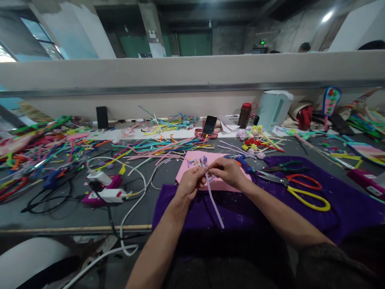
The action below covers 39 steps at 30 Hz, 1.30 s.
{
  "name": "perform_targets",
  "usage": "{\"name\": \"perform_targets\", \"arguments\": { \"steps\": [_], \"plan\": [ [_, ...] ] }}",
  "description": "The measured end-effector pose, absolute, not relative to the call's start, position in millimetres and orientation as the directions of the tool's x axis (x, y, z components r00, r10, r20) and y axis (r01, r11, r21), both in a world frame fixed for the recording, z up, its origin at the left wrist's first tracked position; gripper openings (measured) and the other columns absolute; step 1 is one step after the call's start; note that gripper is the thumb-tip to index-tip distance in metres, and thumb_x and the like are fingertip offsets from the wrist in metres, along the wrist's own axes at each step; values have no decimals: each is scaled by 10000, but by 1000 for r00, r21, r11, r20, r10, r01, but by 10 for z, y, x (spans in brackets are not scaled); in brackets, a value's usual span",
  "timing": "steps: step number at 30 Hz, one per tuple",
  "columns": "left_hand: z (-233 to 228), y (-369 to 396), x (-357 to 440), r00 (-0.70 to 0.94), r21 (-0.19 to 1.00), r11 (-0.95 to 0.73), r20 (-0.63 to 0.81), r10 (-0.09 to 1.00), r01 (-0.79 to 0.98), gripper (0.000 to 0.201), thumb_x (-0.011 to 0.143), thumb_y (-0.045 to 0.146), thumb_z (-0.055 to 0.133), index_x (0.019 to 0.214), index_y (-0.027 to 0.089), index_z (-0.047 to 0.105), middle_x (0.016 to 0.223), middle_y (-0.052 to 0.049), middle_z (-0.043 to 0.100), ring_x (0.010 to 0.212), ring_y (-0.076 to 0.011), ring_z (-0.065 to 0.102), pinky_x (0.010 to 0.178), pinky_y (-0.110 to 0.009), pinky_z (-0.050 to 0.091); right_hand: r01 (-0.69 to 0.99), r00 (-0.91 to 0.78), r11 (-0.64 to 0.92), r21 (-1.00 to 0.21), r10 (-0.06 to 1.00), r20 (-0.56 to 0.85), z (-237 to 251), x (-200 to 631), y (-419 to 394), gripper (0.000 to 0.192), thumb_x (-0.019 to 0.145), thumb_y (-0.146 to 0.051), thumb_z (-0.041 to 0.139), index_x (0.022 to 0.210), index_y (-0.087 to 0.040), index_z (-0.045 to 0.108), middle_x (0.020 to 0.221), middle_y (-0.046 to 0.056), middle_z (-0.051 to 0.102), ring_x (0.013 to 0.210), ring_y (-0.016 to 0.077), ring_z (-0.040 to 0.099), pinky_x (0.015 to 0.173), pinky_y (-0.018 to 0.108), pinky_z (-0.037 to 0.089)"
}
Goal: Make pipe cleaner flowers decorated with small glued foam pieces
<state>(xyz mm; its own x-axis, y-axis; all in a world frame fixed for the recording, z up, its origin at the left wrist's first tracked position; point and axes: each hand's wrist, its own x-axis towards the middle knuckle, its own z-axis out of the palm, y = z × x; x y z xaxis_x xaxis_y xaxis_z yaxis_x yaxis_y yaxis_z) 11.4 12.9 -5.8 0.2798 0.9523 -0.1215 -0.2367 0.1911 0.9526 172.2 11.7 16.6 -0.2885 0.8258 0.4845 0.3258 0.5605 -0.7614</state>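
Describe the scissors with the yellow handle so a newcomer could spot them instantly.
Start at the purple cloth on the grey table, then look just beyond the person's right hand. The scissors lie flat there, blades pointing toward that hand. One loop is yellow, the other red; the pliers beside them have dark green handles.

Both forearms are bare to the elbow; the left hand point(190, 182) and right hand point(227, 171) wear no gloves, rings or watch.
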Motion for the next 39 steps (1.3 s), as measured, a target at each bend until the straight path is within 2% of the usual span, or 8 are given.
{"name": "perform_targets", "arguments": {
  "steps": [6,9,15,21,26,29,34,39],
  "plan": [
    [-64,127,124,279,957,186,-120,953,-221,295,657,397,644,642,115,559,424,39,476,320,-26,377,341,-151,258,369,-269,582,-725,813,516,187,1711,106,97,740,-215,572,697,-189,654,668,20,621,598,130,528,564,248,376],
    [-49,116,134,287,947,218,-146,947,-236,286,640,390,651,622,126,542,411,45,458,321,-33,369,340,-160,258,340,-306,552,-761,830,466,182,1718,129,124,745,-228,559,650,-175,618,615,6,579,568,113,491,533,230,360],
    [-33,102,142,309,932,231,-140,941,-280,273,631,358,657,598,130,512,415,46,442,326,-28,343,335,-157,238,34,-488,217,-976,855,173,140,1792,204,200,747,-342,548,719,-148,590,535,-28,512,449,70,438,412,177,317],
    [-44,130,136,334,911,261,-149,931,-320,250,652,335,642,602,129,509,415,58,403,311,-12,284,317,-151,190,-81,-441,83,-993,891,111,97,1794,247,227,672,-352,639,657,-136,570,473,-43,474,404,58,399,378,171,275],
    [-48,134,132,347,895,279,-153,925,-349,224,647,311,648,645,125,523,452,53,431,324,-7,290,321,-148,205,-148,-490,17,-989,867,88,114,1788,228,235,646,-360,655,670,-142,574,516,-38,492,416,54,413,388,169,294],
    [-36,131,132,363,878,311,-174,916,-364,212,644,294,652,669,123,529,470,51,446,333,-2,293,327,-144,215,-131,-457,58,-990,882,112,130,1771,207,231,663,-369,637,687,-146,586,536,-33,499,426,59,422,397,175,310],
    [-23,133,134,403,856,368,-211,891,-365,214,632,284,666,687,121,538,470,55,441,334,4,291,320,-131,190,41,-225,342,-939,918,325,165,1748,181,157,692,-322,617,695,-165,618,574,-21,538,491,83,464,457,201,354],
    [-35,133,130,427,855,386,-223,876,-346,230,649,304,661,723,103,578,442,57,434,309,15,249,306,-126,148,101,-230,378,-920,909,348,203,1902,244,180,738,-343,579,773,-174,631,606,-13,545,509,94,477,439,202,334]
  ]
}}
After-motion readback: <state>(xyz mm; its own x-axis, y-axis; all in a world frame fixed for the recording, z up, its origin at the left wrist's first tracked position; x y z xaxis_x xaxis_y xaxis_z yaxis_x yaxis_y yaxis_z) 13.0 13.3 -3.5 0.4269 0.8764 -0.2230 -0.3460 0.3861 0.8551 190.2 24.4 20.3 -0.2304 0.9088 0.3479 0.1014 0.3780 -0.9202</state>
